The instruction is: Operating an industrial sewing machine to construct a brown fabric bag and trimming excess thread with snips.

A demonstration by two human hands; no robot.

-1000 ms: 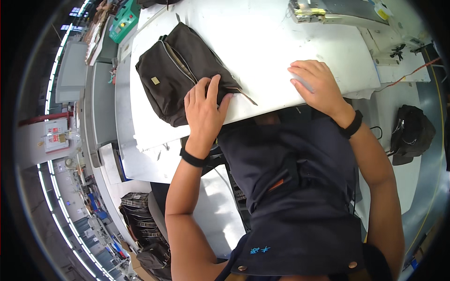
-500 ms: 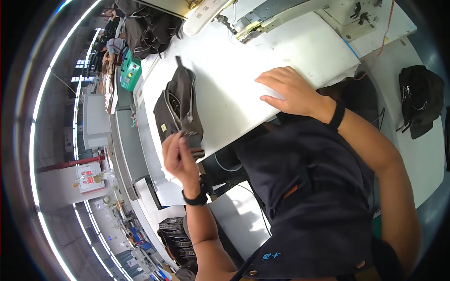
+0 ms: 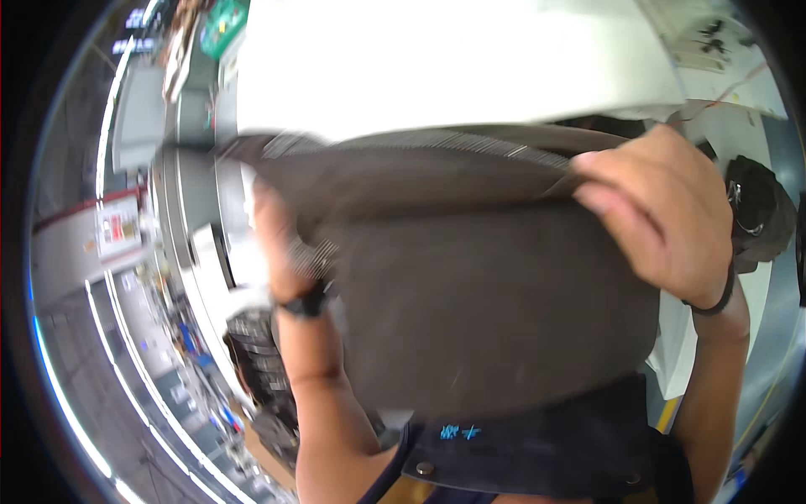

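A dark grey-brown fabric bag [image 3: 495,302] is held up in front of my apron, its broad plain panel facing me. Striped zipper tape [image 3: 470,143] runs along its upper edge. My right hand [image 3: 663,210] pinches the upper right corner between thumb and fingers. At the other end, my left hand [image 3: 273,231] grips the bag's left side; its fingers are blurred and partly hidden behind the fabric. The bag's far side cannot be seen.
Beyond the bag lies a white worktable [image 3: 453,67]. Another dark bag [image 3: 760,206] rests on a pale surface at the right. A green machine [image 3: 222,29] stands at the far left, and dark striped bags [image 3: 256,353] sit at lower left.
The bag has come off the table and up close to me, spread wide. My right hand has left the tabletop and now grips the bag's right corner. The view has shifted.
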